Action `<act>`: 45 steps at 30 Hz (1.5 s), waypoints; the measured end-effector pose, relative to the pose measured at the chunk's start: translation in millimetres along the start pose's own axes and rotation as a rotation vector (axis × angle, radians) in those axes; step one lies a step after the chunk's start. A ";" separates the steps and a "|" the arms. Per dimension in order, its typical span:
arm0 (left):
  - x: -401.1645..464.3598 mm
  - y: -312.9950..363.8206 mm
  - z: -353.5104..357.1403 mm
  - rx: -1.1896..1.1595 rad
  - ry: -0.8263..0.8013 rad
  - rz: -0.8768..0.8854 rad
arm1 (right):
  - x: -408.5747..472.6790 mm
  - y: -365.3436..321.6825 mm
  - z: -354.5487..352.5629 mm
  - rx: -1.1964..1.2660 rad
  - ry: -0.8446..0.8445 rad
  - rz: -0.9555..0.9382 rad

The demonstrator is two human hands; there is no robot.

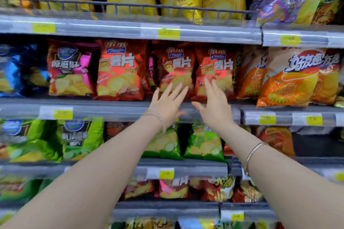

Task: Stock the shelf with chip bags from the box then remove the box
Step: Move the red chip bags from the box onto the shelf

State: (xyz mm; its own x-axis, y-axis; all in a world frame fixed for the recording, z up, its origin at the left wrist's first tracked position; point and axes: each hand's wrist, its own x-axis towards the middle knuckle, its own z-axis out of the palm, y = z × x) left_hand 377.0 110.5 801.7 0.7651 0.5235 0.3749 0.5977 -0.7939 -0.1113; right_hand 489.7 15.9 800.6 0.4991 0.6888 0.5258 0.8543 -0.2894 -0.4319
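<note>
Up at the shelf's (111,107) front edge, the left hand (165,105) spread its straight fingers against the lower part of a red chip bag (176,69), gripping nothing. Just beside it, the right hand (214,107) (fingers equally straight, holding nothing) reached the neighbouring red chip bag (216,72). Both bags stood upright, touching each other, between another red bag (121,70) and orange bags (290,78).
</note>
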 end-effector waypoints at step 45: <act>-584.6 46.2 686.9 -0.640 -1.070 -0.597 | -646.0 206.3 564.1 0.178 -0.766 0.948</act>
State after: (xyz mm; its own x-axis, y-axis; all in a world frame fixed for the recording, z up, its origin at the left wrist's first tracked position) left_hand 121.7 -19.8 -54.8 0.4179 0.5806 -0.6987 0.9066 -0.2173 0.3617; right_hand 261.5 -113.8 -41.6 0.6459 0.4848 -0.5898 0.1390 -0.8343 -0.5336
